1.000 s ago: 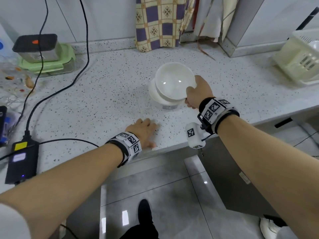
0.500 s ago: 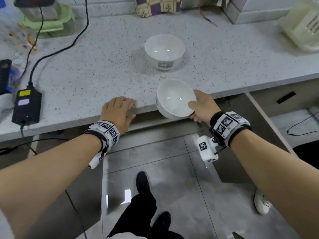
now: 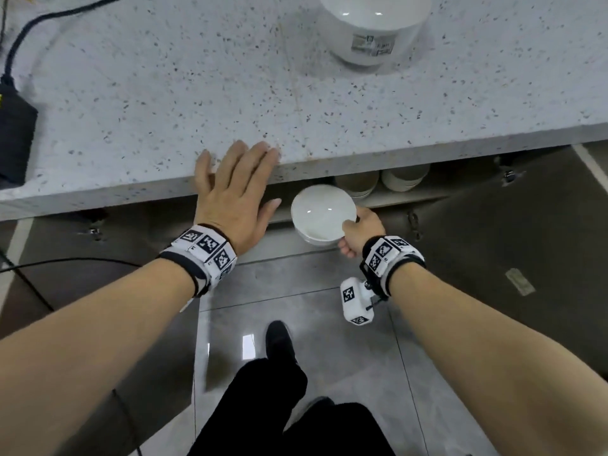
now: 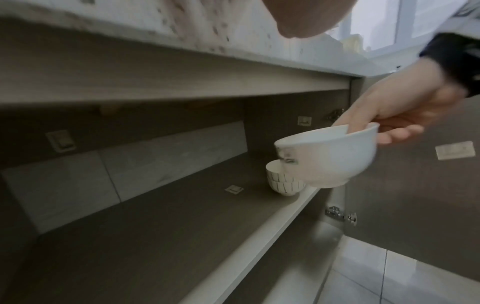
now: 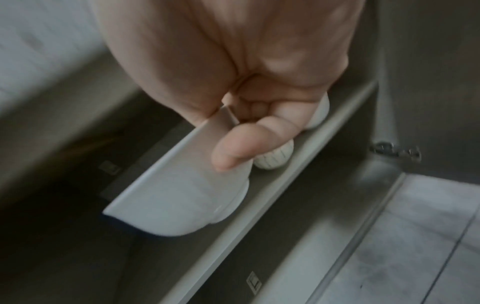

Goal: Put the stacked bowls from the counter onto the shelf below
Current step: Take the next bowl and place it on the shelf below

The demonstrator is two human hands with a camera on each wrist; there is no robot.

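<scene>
Head view: right hand (image 3: 360, 232) grips one white bowl (image 3: 322, 214) by its rim at the bowl's 3 o'clock, thumb over the lip, the other fingers curled beneath and mostly hidden; the bowl is held upright below the desk (image 3: 230, 93) edge, in front of the open shelf (image 3: 398, 197). Left hand (image 3: 235, 192) lies flat at the desk edge, fingers straight and spread, holding nothing. A second white bowl (image 3: 371, 24) stands on the desk at 12 o'clock, its top cut off by the frame. On the shelf two stacks of bowls show under the overhang, upper parts hidden, count per stack unclear. A black adapter (image 3: 14, 136) sits at 9 o'clock, partly cut off. Left wrist view: the held bowl (image 4: 330, 156), blurred, hangs above the shelf (image 4: 155, 226) front edge; behind it a stack of two striped bowls (image 4: 281, 183), partly covered. Only a bit of the left hand (image 4: 306, 18) shows at 12 o'clock. Right wrist view: heavily blurred; thumb (image 5: 241, 148) presses on the rim of the bowl (image 5: 182, 201), striped bowls (image 5: 272, 158) just beyond, largely hidden.
</scene>
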